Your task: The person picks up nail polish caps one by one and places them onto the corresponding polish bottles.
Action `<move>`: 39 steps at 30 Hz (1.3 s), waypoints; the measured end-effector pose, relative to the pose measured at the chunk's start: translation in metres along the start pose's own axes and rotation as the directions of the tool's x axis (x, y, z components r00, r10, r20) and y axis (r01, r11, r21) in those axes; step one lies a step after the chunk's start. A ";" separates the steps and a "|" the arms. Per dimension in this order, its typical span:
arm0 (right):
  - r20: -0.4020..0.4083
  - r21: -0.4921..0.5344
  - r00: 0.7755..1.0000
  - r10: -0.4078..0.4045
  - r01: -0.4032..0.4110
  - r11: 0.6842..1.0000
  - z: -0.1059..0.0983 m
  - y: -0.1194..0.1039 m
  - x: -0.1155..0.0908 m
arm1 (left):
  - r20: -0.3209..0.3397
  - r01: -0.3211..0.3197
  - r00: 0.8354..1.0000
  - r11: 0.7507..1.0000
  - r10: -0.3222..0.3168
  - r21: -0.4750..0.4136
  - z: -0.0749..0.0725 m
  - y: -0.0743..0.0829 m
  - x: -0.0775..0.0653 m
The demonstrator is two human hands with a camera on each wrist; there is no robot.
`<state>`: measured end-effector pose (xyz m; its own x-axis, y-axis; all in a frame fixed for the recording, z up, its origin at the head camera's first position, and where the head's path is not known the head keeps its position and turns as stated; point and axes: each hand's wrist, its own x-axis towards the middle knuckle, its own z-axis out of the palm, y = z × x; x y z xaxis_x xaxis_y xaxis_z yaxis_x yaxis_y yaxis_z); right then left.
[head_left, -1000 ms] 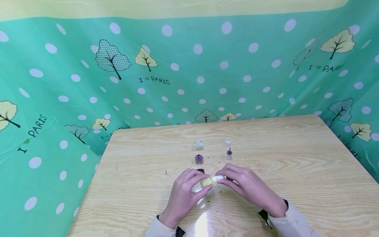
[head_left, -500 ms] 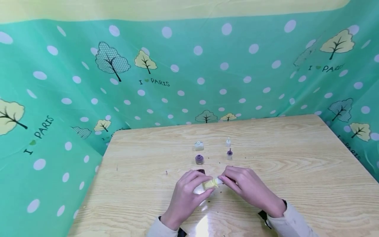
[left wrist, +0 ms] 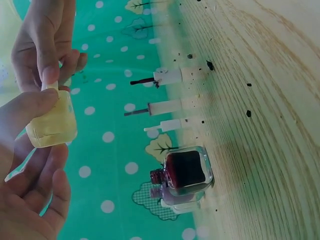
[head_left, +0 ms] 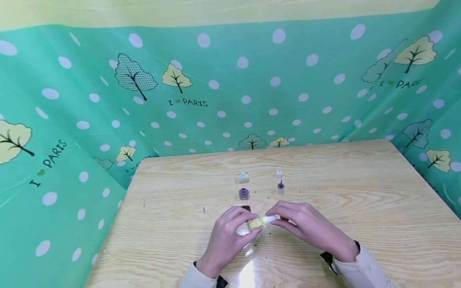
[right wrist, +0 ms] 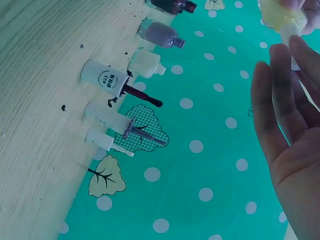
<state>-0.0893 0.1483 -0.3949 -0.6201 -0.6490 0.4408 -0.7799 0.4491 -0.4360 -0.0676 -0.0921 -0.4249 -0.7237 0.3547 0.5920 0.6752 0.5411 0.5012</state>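
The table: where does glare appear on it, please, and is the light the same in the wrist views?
Head view: white glare marks the table, strongest at the picture's bottom edge; left wrist view: dimmer, greenish, with no such white spot there; right wrist view: dim and bluish, yet the cap marked #23 is legible.

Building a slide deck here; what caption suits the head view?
Left hand grips a yellow bottle, right hand pinches its white cap, over a wood-grain table.
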 end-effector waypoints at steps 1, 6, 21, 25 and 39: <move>-0.003 -0.009 1.000 -0.003 0.003 1.000 0.000 0.000 0.000 | 0.001 0.002 1.000 1.000 -0.002 0.000 0.000 0.000 0.000; 0.017 -0.051 1.000 0.017 -0.016 0.999 0.003 -0.001 -0.001 | -0.006 -0.012 1.000 1.000 0.012 0.013 0.001 0.000 0.000; 0.021 -0.086 0.999 0.042 -0.040 0.996 0.007 -0.001 -0.002 | -0.043 -0.111 0.993 0.994 0.112 0.013 0.003 -0.003 -0.002; -0.014 -0.002 1.000 0.020 -0.020 1.000 0.003 0.000 -0.004 | -0.013 -0.060 0.998 0.998 0.060 0.003 0.002 -0.002 -0.002; -0.016 0.004 1.000 -0.013 0.013 1.000 0.004 0.002 -0.005 | -0.018 -0.045 0.999 0.999 0.046 0.011 0.002 -0.002 -0.004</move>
<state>-0.0876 0.1498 -0.4016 -0.6112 -0.6449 0.4588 -0.7876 0.4380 -0.4334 -0.0665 -0.0932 -0.4295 -0.6894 0.3651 0.6256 0.7058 0.5328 0.4669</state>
